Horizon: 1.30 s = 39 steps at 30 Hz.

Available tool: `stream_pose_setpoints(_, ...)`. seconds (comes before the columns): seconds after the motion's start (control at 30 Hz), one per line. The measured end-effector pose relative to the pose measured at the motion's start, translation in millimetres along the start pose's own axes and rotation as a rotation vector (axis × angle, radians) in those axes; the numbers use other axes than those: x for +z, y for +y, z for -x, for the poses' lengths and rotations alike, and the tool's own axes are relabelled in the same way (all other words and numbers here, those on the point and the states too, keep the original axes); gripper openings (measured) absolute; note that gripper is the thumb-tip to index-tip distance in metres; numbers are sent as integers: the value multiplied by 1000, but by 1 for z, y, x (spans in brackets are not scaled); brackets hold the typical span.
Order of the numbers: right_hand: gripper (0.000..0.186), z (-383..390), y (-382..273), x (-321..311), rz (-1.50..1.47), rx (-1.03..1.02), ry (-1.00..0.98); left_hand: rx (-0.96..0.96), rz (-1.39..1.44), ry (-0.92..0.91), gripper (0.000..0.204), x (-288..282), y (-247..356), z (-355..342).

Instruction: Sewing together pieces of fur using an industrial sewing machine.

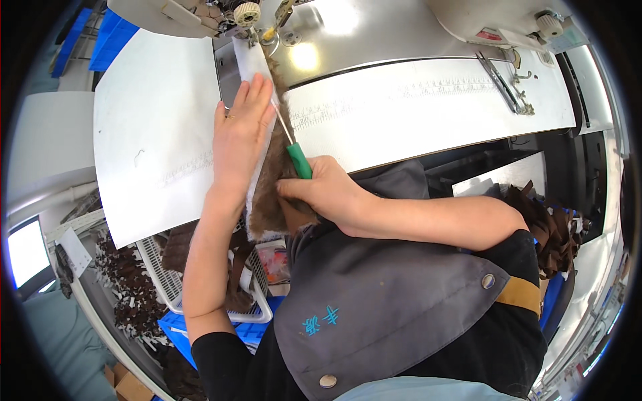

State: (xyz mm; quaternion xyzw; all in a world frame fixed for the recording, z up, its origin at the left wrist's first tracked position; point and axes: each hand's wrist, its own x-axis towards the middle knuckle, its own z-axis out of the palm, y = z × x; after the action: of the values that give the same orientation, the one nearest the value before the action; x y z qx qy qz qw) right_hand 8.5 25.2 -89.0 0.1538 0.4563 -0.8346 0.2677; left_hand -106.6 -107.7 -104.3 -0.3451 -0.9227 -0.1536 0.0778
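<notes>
A strip of brown fur fabric with white backing [273, 204] runs from under the sewing machine's presser foot [251, 38] toward my body. My left hand [244, 130] lies along the white side, fingers stretched out flat on it. My right hand [324, 190] is closed on a green-handled tool [298, 159] with a thin metal shaft lying along the fabric beside my left fingers. My right thumb also touches the fur; the fingers beneath are partly hidden.
The white worktable [144, 140] has a steel machine bed [341, 30]. Tweezers [497, 81] lie at the right. Below are a white basket [150, 267] of brown pieces, blue crates [174, 327], brown scraps [127, 287] at left and another brown pile [548, 234] at right.
</notes>
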Motion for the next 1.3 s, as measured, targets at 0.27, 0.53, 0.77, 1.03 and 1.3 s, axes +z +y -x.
stream_pose_setpoints(0.27,24,32,-41,-49,904,-740,334,63,-206,158,37,9,12,7)
stream_pose_setpoints(0.53,39,8,-56,-64,1789,-744,581,52,-117,177,36,8,8,10)
stream_pose_setpoints(0.77,43,-30,-33,-31,1526,-916,530,34,-92,122,39,6,12,9)
stream_pose_setpoints(1.03,42,-40,-33,-21,1487,-855,597,10,-56,95,41,6,13,10)
stream_pose_setpoints(1.3,40,-23,-49,-47,1640,-880,182,34,-64,105,43,5,11,9)
